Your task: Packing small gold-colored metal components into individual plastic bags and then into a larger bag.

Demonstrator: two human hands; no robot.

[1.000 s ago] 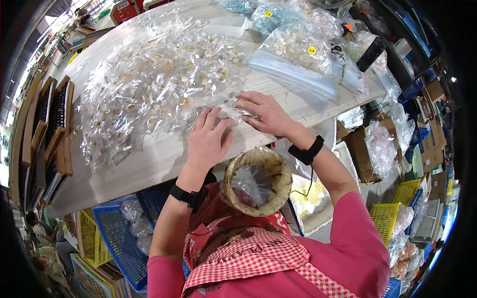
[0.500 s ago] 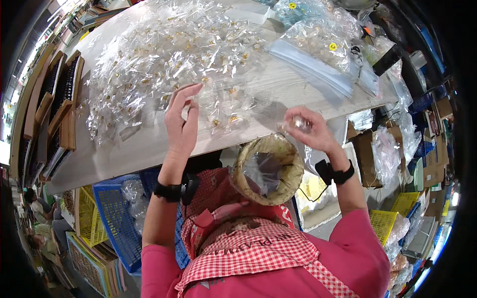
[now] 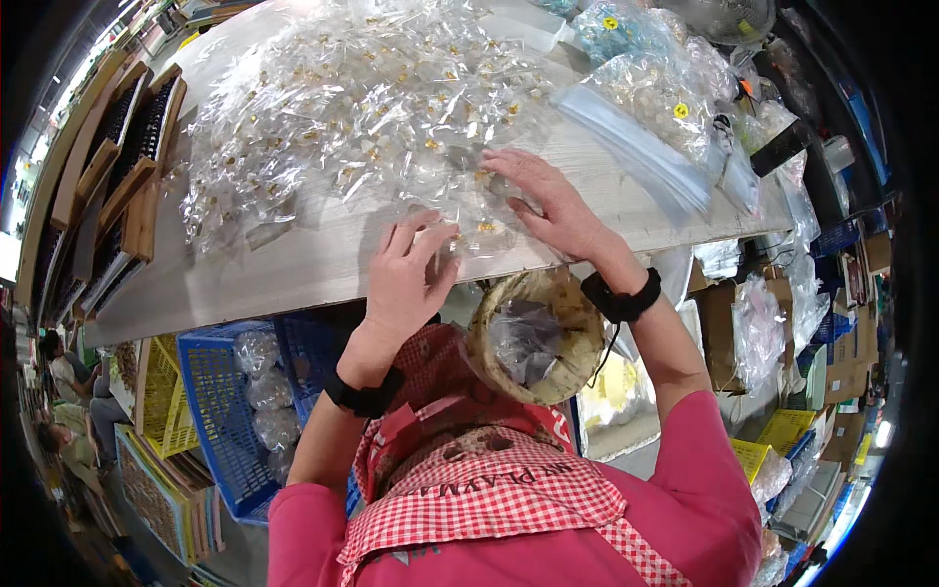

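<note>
A wide heap of small clear plastic packets (image 3: 362, 117) with gold-coloured bits inside covers the table. At its near edge my left hand (image 3: 406, 279) has bent fingers and the thumb apart, touching or just above a few packets. My right hand (image 3: 553, 210) reaches in from the other side, its fingers stretched over the packets and the thumb apart. I see nothing held in either hand, though the left fingertips partly hide what lies beneath. Below the table edge, close to my right wrist, stands a stained round bucket (image 3: 482, 338) with a clear plastic bag (image 3: 523, 342) inside.
Flat clear bags (image 3: 636, 147) lie stacked at the table's right, beside bulging filled bags (image 3: 650, 93). Wooden frames (image 3: 127, 186) lean at the left edge. A blue crate (image 3: 220, 421) stands below left, and a cardboard box (image 3: 719, 318) stands at the right.
My right hand has moved left and forward from above the bucket to the packets; the small clear thing in its fingers no longer shows. My left hand has come right and nearer the table edge.
</note>
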